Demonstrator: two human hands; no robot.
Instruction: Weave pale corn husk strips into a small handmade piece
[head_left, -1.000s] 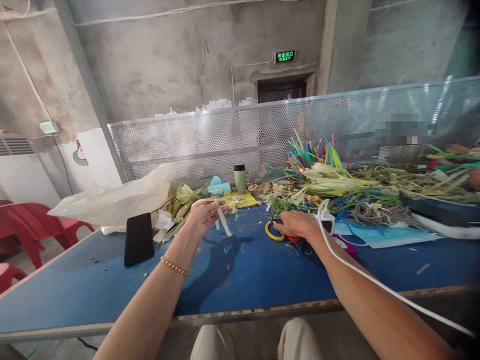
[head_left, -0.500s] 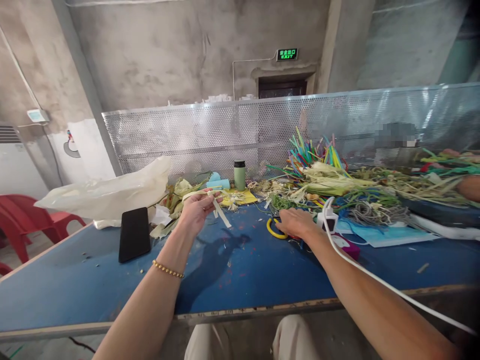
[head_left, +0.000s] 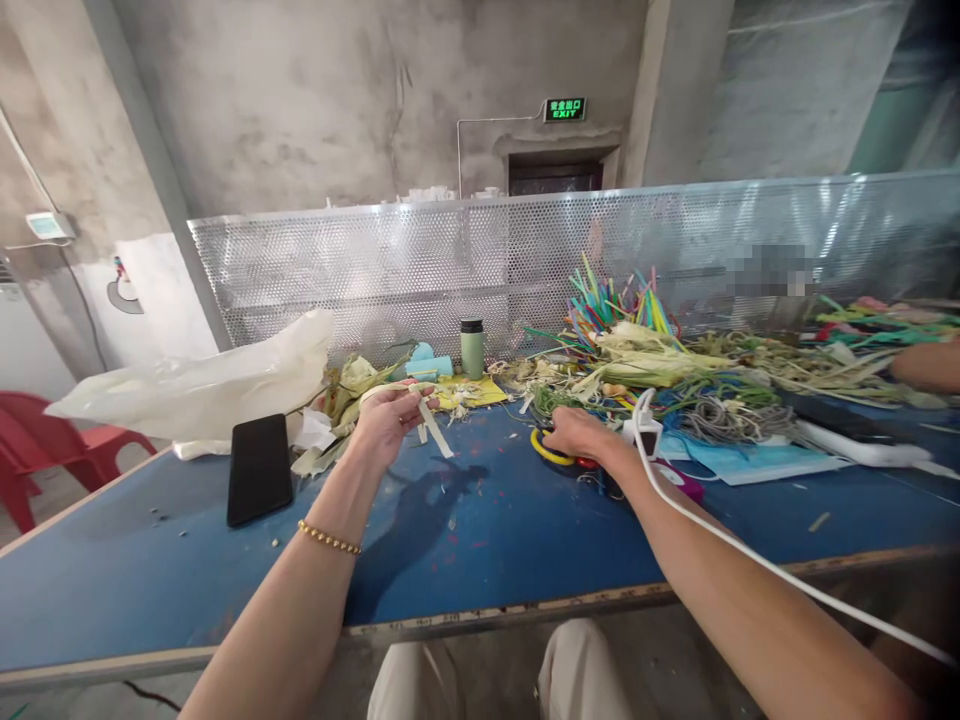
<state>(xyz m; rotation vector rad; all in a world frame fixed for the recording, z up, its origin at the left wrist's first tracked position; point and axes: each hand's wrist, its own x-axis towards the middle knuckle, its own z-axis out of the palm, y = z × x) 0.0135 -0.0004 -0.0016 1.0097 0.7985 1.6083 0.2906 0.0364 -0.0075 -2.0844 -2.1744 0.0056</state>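
My left hand (head_left: 390,412) is closed in a pinch on pale, flat strips of dry husk (head_left: 435,428). One strip hangs down to the right above the blue table, and another part runs over the fingers. My right hand (head_left: 576,434) is curled, palm down, over a tool with a curved yellow handle (head_left: 550,452). The handle's loop sticks out on the left below the fingers; the rest of the tool is hidden. A small red piece (head_left: 587,462) shows just under this hand. Green strands (head_left: 553,402) lie right behind it.
A black phone (head_left: 259,468) and plastic bag (head_left: 202,385) lie left. Behind stand a green bottle (head_left: 472,350) and colourful stems (head_left: 619,305). A white charger cable (head_left: 739,545) crosses over my right forearm. Another person's hand (head_left: 928,366) is at far right.
The view has shifted slightly, so things sit a little further left. My right hand now covers more of the yellow handle. My left hand keeps hold of the husk strips.
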